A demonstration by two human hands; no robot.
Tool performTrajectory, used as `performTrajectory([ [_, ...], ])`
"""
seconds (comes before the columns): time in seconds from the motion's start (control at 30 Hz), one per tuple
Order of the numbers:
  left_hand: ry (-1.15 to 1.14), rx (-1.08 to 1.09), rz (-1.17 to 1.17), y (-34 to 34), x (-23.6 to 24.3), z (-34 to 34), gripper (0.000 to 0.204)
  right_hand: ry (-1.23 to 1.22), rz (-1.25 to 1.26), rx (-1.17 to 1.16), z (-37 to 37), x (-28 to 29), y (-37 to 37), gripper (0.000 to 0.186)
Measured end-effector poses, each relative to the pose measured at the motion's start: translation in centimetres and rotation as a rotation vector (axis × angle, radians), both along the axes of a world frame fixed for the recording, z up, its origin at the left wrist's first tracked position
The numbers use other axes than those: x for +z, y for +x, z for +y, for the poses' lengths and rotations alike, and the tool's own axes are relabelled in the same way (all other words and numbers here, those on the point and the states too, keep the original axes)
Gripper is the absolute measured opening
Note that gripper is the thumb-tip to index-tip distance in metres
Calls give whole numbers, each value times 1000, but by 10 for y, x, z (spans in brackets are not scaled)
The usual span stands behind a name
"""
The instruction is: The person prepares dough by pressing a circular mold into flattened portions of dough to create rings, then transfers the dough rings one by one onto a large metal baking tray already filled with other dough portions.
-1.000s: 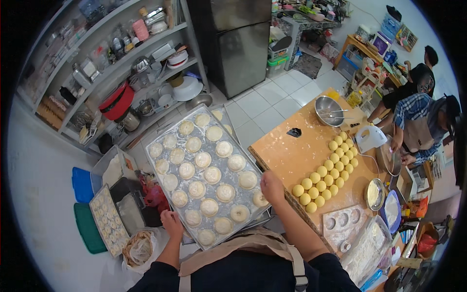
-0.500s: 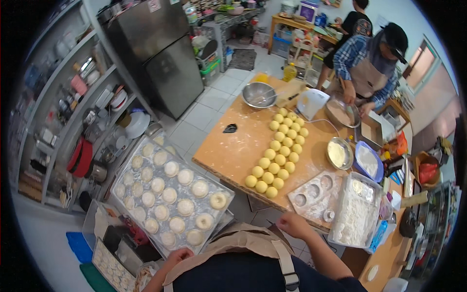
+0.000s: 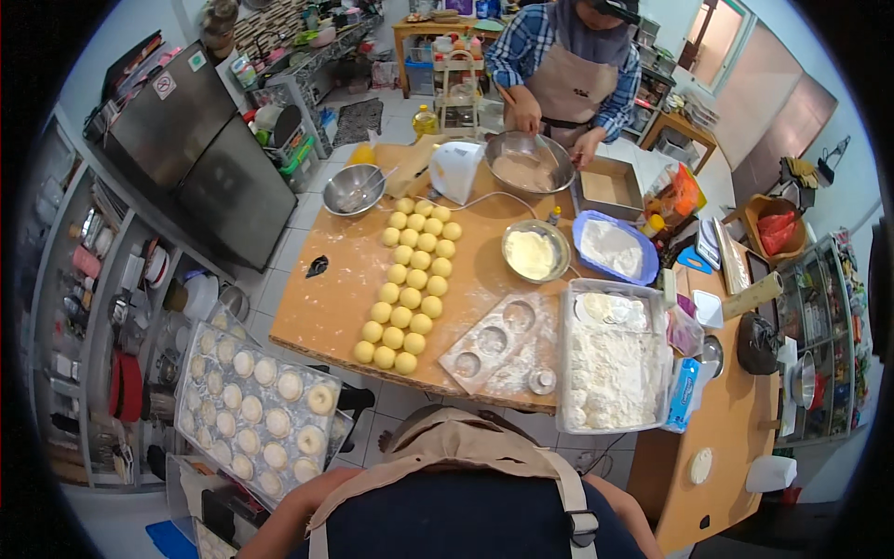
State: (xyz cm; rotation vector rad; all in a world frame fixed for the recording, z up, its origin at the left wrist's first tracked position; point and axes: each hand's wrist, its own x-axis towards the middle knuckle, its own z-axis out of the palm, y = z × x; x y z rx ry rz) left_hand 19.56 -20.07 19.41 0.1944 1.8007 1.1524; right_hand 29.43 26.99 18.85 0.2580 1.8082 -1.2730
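Note:
Neither of my hands shows; only parts of my bare arms come in at the lower edge, on both sides of my beige apron [image 3: 466,445]. Closest to my left arm [image 3: 293,508] is a floured tray [image 3: 328,410] of flattened round dough pieces [image 3: 277,424]. Ahead of me, yellow dough balls [image 3: 410,297] stand in rows on the wooden table [image 3: 317,321]. To their right lies a floured board with round hollows [image 3: 466,363], a small white round piece [image 3: 542,380] on its corner. A clear tub of flour [image 3: 610,373] sits ahead of my right arm [image 3: 626,514].
Across the table a co-worker [image 3: 568,70] stirs a steel bowl [image 3: 531,166]. A white hand mixer [image 3: 455,172], a bowl of yellow mixture [image 3: 535,252] and a blue basin of white powder [image 3: 615,247] stand nearby. Shelves [image 3: 112,363] and a fridge [image 3: 186,158] line the left.
My view has swung right, so the table sits more centrally and the tray farther left. Both hands, visible before near the tray and the table edge, have gone out of sight.

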Motion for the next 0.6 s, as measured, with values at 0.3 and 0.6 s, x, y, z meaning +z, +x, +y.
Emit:
performTrajectory([
  [0.3,-135,-172,8,-16,2,52,42,55,211,202,51,-2,-13,40],
  [0.6,-90,-30,-149,22,-15,62,49,104,324,360,71,-38,-10,37],
])
